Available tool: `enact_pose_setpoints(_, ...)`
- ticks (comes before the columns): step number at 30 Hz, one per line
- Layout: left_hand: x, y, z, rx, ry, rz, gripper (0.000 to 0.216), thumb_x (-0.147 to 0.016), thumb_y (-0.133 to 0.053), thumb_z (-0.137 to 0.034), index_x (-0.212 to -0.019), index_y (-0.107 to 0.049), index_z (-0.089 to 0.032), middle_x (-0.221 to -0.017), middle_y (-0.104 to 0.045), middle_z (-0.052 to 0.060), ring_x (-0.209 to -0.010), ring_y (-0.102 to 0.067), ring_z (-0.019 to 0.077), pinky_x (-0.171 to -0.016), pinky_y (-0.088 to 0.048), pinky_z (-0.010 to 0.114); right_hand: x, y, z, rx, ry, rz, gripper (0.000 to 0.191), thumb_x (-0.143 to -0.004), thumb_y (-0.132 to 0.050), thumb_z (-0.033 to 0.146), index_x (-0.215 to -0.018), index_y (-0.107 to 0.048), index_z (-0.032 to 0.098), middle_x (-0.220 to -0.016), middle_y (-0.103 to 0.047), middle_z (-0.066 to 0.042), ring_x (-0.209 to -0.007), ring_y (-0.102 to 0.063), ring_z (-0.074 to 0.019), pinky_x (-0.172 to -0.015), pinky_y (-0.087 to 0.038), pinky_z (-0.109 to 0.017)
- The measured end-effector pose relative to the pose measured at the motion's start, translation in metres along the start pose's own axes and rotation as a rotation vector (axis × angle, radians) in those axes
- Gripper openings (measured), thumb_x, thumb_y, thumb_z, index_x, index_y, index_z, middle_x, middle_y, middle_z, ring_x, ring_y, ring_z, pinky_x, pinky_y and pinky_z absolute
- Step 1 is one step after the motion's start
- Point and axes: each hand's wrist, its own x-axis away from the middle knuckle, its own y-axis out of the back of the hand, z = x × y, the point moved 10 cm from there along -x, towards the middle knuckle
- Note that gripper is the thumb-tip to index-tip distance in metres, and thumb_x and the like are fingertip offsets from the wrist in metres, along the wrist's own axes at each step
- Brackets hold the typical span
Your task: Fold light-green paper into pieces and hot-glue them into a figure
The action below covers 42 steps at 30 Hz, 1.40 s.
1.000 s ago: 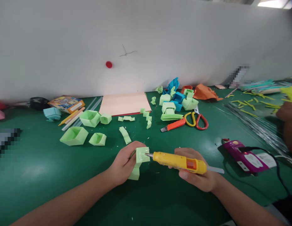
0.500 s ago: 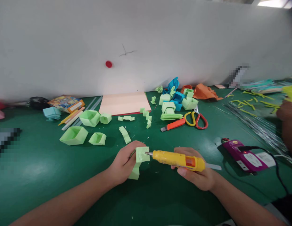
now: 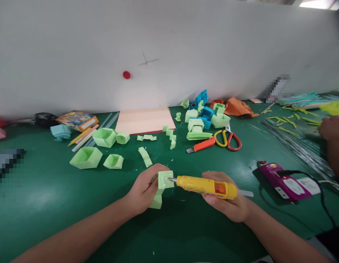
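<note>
My left hand (image 3: 144,190) is closed on a folded strip of light green paper (image 3: 156,201), bent into square steps. Shiny glue shows on its top square face. A yellow hot glue gun (image 3: 204,185) lies in my right hand (image 3: 231,206), its metal nozzle at that glued face. Out of the gun's back end sticks a clear glue stick (image 3: 246,193). Beyond my hands lie more folded green strips (image 3: 145,157), and to their left several open green paper boxes (image 3: 86,157).
An orange cutter (image 3: 201,145) and scissors (image 3: 231,140) lie ahead, before a heap of blue and green folded paper (image 3: 206,117). A purple power strip (image 3: 285,182) with a cord sits right. Another person's hand (image 3: 333,128) is at the right edge.
The glue gun's nozzle has shifted slightly left over the paper, and less of the glue stick shows behind. The other person's hand has moved slightly left.
</note>
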Motion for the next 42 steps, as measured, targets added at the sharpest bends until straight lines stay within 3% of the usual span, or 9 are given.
enact_pose_setpoints(18, 0.001, 0.0, 0.002, 0.003, -0.013, 0.002, 0.028, -0.107, -0.04, -0.035, -0.112, -0.063, -0.02, -0.106, -0.065, 0.007, -0.095, -0.063, 0.0185, -0.083, -0.05, 0.03, 0.002, -0.001, 0.001, -0.024, 0.036, 0.014, 0.037, -0.103, -0.042, 0.042, -0.073, -0.048, 0.021, -0.063, -0.052, 0.0, -0.057, -0.045, -0.0148, -0.057, -0.032, -0.032)
enact_pose_setpoints(26, 0.001, 0.0, 0.004, 0.013, 0.008, 0.002, 0.027, -0.107, -0.04, -0.033, -0.112, -0.063, -0.021, -0.106, -0.064, 0.006, -0.094, -0.063, 0.018, -0.083, -0.05, 0.03, 0.0, 0.004, 0.007, -0.05, 0.061, -0.02, 0.034, -0.104, -0.044, 0.043, -0.087, -0.061, 0.019, -0.073, -0.065, -0.004, -0.061, -0.056, -0.0159, -0.058, -0.042, -0.031)
enact_pose_setpoints(34, 0.001, 0.0, 0.003, 0.016, 0.005, -0.001, 0.028, -0.107, -0.04, -0.034, -0.112, -0.063, -0.02, -0.107, -0.064, 0.006, -0.094, -0.063, 0.0181, -0.083, -0.05, 0.03, 0.0, 0.007, 0.007, -0.023, 0.041, -0.045, 0.032, -0.104, -0.045, 0.042, -0.09, -0.063, 0.021, -0.076, -0.067, -0.005, -0.063, -0.06, -0.017, -0.057, -0.047, -0.031)
enact_pose_setpoints(42, 0.0, 0.0, 0.001, 0.0, 0.008, -0.003, 0.03, -0.107, -0.039, -0.036, -0.111, -0.064, -0.02, -0.105, -0.065, 0.006, -0.093, -0.063, 0.0182, -0.083, -0.05, 0.03, -0.004, 0.01, 0.014, 0.032, 0.03, -0.057, 0.037, -0.106, -0.042, 0.043, -0.081, -0.06, 0.022, -0.066, -0.059, -0.002, -0.053, -0.052, -0.0154, -0.053, -0.042, -0.031)
